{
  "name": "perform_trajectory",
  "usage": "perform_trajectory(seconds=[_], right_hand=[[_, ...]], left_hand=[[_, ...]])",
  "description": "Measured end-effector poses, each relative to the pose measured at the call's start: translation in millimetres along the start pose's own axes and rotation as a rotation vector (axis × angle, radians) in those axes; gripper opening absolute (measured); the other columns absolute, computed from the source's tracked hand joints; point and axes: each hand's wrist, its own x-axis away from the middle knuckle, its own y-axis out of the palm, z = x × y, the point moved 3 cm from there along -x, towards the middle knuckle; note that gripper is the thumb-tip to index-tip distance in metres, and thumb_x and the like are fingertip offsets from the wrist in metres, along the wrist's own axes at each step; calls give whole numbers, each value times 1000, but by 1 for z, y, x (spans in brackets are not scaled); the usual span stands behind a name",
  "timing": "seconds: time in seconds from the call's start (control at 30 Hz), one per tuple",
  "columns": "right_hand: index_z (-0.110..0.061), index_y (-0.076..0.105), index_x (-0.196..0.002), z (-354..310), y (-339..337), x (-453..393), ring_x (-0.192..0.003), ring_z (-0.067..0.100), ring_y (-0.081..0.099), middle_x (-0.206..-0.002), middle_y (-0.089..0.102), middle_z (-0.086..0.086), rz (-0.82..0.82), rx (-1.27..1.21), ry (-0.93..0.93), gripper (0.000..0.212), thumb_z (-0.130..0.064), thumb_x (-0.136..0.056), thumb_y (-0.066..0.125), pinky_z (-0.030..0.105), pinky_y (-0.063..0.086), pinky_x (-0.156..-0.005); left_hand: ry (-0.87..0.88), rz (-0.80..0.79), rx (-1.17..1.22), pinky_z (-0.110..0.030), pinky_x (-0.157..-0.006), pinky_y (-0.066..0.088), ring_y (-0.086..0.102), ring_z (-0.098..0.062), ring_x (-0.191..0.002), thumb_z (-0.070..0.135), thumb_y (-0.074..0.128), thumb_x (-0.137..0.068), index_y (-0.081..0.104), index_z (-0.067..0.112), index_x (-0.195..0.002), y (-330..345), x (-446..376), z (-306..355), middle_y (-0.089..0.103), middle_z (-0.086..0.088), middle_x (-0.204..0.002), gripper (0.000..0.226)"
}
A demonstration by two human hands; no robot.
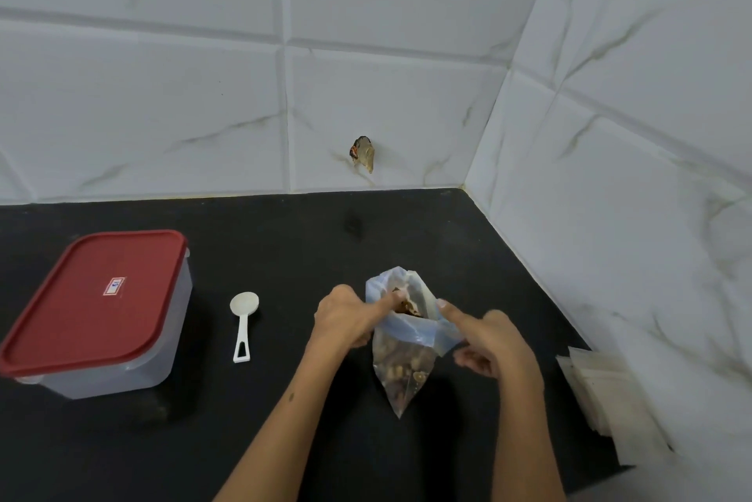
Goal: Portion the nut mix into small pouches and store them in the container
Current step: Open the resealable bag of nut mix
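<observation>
A clear plastic bag of nut mix (401, 367) stands on the black counter, its blue-edged mouth spread open. My left hand (346, 316) pinches the left rim of the mouth, and my right hand (486, 339) pinches the right rim. Brown nuts show inside the opening and through the lower part of the bag. A white plastic scoop (243, 324) lies to the left of the bag. Further left stands a clear container with a red lid (97, 306), which is closed. A stack of small pale pouches (606, 391) lies at the right by the wall.
The black counter (285, 249) ends at marble-patterned tiled walls at the back and right, meeting in a corner (464, 188). A small brownish object (363, 153) sticks out of the back wall above the counter.
</observation>
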Motion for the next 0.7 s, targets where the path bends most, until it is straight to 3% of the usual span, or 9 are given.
perform_trajectory(seconds=[0.1, 0.27, 0.4, 0.57, 0.63, 0.7], right_hand=[[0, 54, -103, 2, 6, 4, -63, 15, 66, -86, 68, 14, -9, -138, 34, 39, -26, -81, 72, 22, 52, -51], [1, 63, -89, 8, 8, 15, -72, 22, 69, -85, 69, 18, -68, -463, -35, 5, -1, -85, 65, 27, 56, -56], [-4, 62, -93, 9, 15, 19, -79, 22, 67, -91, 66, 16, -54, -664, -45, 6, -1, -89, 59, 30, 54, -58], [-3, 61, -93, 9, 24, 22, -89, 26, 64, -97, 65, 18, -100, -902, 12, 5, -3, -89, 58, 39, 54, -78], [-5, 61, -92, 8, 25, 22, -91, 26, 64, -97, 65, 17, -118, -848, -11, 5, -6, -88, 62, 38, 55, -80], [-6, 61, -93, 9, 25, 19, -85, 22, 65, -94, 65, 15, -85, -601, -23, 12, -14, -86, 65, 32, 55, -69]], left_hand=[[-22, -15, 122, -20, -49, 51, 64, -13, -55, 43, 78, -75, 66, 1, -90, 1, 9, 0, 69, -9, -76, 47], [-100, -182, 504, -25, -54, 58, 69, -19, -65, 9, 74, -81, 67, -7, -97, 6, 29, -1, 71, -18, -84, 24], [-205, -237, 829, -33, -65, 59, 69, -27, -81, -6, 64, -85, 63, -7, -100, 11, 34, -4, 69, -22, -92, 16], [-343, -264, 1064, -39, -75, 53, 66, -31, -84, -6, 58, -88, 58, -3, -101, 23, 39, -7, 65, -22, -92, 13], [-360, -273, 1065, -39, -81, 52, 64, -29, -83, -3, 61, -87, 58, -3, -98, 27, 40, -5, 63, -19, -89, 12], [-358, -275, 1022, -37, -79, 53, 64, -26, -82, -1, 66, -83, 59, -1, -96, 31, 41, -2, 63, -16, -87, 14]])
